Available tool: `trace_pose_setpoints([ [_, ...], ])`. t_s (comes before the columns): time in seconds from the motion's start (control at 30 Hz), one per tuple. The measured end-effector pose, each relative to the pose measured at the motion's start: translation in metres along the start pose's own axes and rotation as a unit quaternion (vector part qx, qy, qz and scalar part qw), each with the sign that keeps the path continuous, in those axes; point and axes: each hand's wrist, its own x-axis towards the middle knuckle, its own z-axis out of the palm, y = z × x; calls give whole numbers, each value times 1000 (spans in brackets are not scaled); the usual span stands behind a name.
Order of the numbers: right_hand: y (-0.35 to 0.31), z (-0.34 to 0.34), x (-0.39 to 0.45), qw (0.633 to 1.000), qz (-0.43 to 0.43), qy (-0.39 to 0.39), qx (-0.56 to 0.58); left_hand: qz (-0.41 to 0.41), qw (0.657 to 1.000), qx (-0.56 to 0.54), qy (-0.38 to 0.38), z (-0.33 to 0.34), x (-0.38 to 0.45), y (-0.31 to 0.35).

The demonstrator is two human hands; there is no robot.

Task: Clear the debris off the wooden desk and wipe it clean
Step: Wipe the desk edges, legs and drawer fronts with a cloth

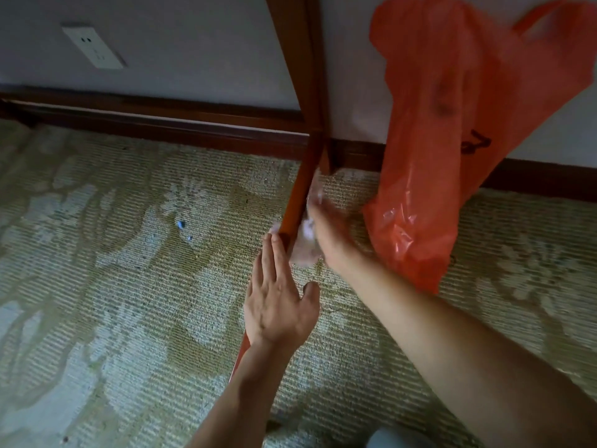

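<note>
Head view, and I'm looking down past two bare forearms onto a ribbed, woven carpet [113,286], pale green with a faded leafy pattern. Nearest me, the left hand [277,295] lies flat with fingers straight and together, thumb splayed out, its fingertips up against the base of a reddish-brown wooden desk leg [298,202], holding nothing. Just beyond it the right hand [326,237] is blurred, reaching in at the same spot, and it looks closed around a crumpled piece of clear, filmy plastic [303,247] bunched at the foot of the leg; I can't make out the fingers cleanly. To the right of that hand hangs a thin orange plastic bag [436,140], glossy and wrinkled, with dark print on its side, its lower end near the right wrist; I cannot tell what it hangs from. A few small blue specks [181,224] sit on the carpet left of the leg. Further back, a wooden crossbar [161,108] of the desk runs along a dark skirting board, and above it is a plain wall with a white socket plate [93,46].
</note>
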Motion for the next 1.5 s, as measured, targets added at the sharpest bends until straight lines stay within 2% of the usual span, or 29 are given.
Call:
trace_pose_setpoints([
  [0.07, 21, -1, -27, 996, 47, -76, 8, 2, 1000, -10, 6, 1, 1, -1],
  [0.1, 21, -3, -29, 995, 54, -86, 13, 4, 1000, -17, 7, 1, 1, -1],
  [0.13, 17, -6, -19, 995, 59, -75, 22, 4, 1000, -21, 6, 0, 1, -1],
  [0.23, -8, -6, 16, 999, 28, 35, -2, 2, 1000, -18, -2, -1, 0, -1],
  [0.3, -7, 4, 21, 998, 16, 57, -2, 5, 1000, -14, -4, -2, -1, 0],
  [0.37, -2, 15, -13, 999, 27, 22, -30, 6, 1000, -20, -2, -2, 0, -1],
  [0.5, 7, -7, -44, 984, 79, -109, -120, 0, 1000, -24, 1, -3, -1, 1],
  [0.53, 1, -10, -30, 988, 66, -82, -108, 0, 1000, -19, -6, -4, -1, 1],
  [0.6, -16, -7, 4, 998, 35, 27, -42, -2, 1000, -13, -20, -6, -1, 3],
  [0.63, -21, 0, 18, 995, 5, 75, -63, -4, 1000, -13, -26, -7, -2, 3],
  [0.67, -23, 6, 24, 986, -30, 97, -129, -4, 999, -14, -30, -9, -4, 4],
  [0.7, -23, 8, 26, 962, -59, 92, -250, -1, 999, -14, -32, -10, -4, 4],
  [0.77, -36, 0, 16, 868, -157, 110, -457, -5, 999, -13, -38, -12, -4, 4],
  [0.87, -68, -13, 34, 764, -334, 140, -534, -2, 999, -21, -34, -9, 0, 0],
  [0.9, -76, -14, 49, 737, -349, 115, -567, 7, 999, -26, -28, -9, -1, -1],
  [0.93, -79, -12, 60, 729, -330, 79, -595, 18, 999, -37, -22, -9, -3, -3],
  [1.0, -67, -3, 62, 727, -276, 55, -626, 27, 996, -81, -13, -12, -7, -8],
  [1.07, -43, 3, 30, 712, -317, 52, -624, 13, 987, -158, 3, -17, -11, -10],
  [1.17, -5, -8, -31, 694, -419, -106, -576, -63, 951, -296, 58, -25, -23, -14],
  [1.2, 1, -15, -38, 709, -419, -111, -557, -75, 950, -295, 76, -27, -28, -17],
  [1.3, 18, -11, -60, 848, -286, 29, -446, -39, 978, -187, 79, -22, -55, -30],
  [1.33, 30, -2, -79, 864, -262, 26, -429, -17, 983, -168, 68, -19, -65, -35],
  [1.37, 44, 6, -103, 857, -284, -14, -430, -7, 984, -170, 59, -17, -76, -39],
  [1.43, 65, 9, -149, 804, -369, -145, -444, -28, 977, -197, 72, -17, -104, -45],
  [1.47, 69, 5, -157, 776, -393, -186, -458, -54, 974, -200, 89, -18, -120, -48],
  [1.5, 65, 4, -155, 764, -401, -179, -473, -79, 972, -200, 97, -18, -136, -49],
])
